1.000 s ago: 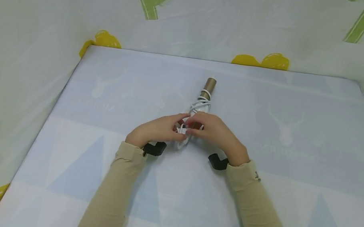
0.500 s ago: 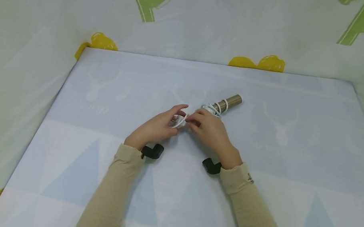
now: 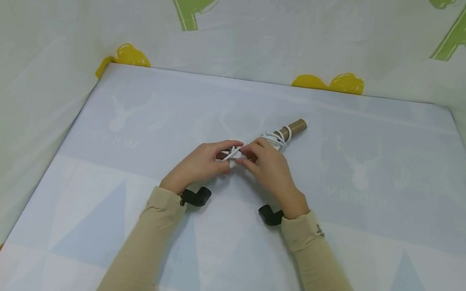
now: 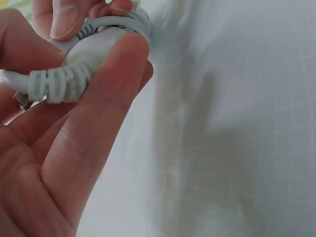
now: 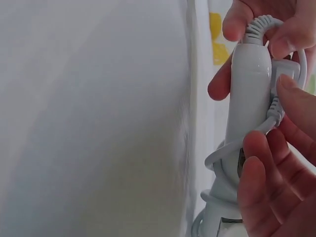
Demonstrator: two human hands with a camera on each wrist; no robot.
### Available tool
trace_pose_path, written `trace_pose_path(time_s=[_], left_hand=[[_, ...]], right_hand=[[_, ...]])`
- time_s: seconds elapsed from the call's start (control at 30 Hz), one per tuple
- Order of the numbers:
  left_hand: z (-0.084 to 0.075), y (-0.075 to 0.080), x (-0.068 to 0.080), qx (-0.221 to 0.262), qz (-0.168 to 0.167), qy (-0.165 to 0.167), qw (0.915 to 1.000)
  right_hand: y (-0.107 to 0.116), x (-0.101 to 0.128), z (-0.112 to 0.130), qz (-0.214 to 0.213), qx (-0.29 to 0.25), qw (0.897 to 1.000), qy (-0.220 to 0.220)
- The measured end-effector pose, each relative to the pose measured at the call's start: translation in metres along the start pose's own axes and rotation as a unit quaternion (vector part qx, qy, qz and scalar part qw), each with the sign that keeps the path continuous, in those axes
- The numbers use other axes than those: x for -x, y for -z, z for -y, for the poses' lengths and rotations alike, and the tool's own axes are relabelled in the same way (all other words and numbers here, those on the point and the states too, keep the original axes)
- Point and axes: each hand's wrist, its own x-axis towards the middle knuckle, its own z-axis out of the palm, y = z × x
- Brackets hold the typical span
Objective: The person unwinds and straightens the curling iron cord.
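A curling iron with a gold barrel [image 3: 296, 127] and a white handle [image 5: 249, 94] is held slantwise over the table, barrel pointing to the far right. Its white cord [image 5: 224, 148] winds in loops around the handle and the lower barrel. My left hand [image 3: 201, 165] grips the handle's cord end, thumb and fingers about the ribbed cord sleeve [image 4: 59, 85]. Against the handle's side lies the white plug [image 5: 287, 70]. My right hand [image 3: 274, 171] pinches the plug and its cord there, with the thumb on the plug. The plug's prongs are hidden.
The table [image 3: 215, 246] wears a pale cloth with blue triangles and faint deer heads. Behind it hangs a white curtain [image 3: 272, 27] with green and yellow plant prints. A black wrist camera [image 3: 196, 196] sits below each hand.
The curling iron has swung so that its barrel points to the right instead of straight away. Both hands stay close together at the handle end, the fingers shifting slightly on the cord.
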Motion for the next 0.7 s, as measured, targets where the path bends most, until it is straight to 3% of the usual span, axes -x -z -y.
trace_pose_path(time_s=[0.23,0.47,0.7], left_hand=[[-0.0004,0.0004,0.0019,0.032,0.012,0.024,0.9991],[0.0010,0.0004,0.0008,0.058,0.022,0.028,0.9977],[0.0063,0.0035,0.0002,0.092,0.036,0.044,0.9942]], right_hand=[[0.0023,0.0009,-0.0003,0.008,0.005,1.000,0.014],[0.0021,0.0009,-0.0017,-0.009,0.002,1.000,0.030],[0.0021,-0.0004,-0.0045,-0.013,-0.025,0.998,0.055]])
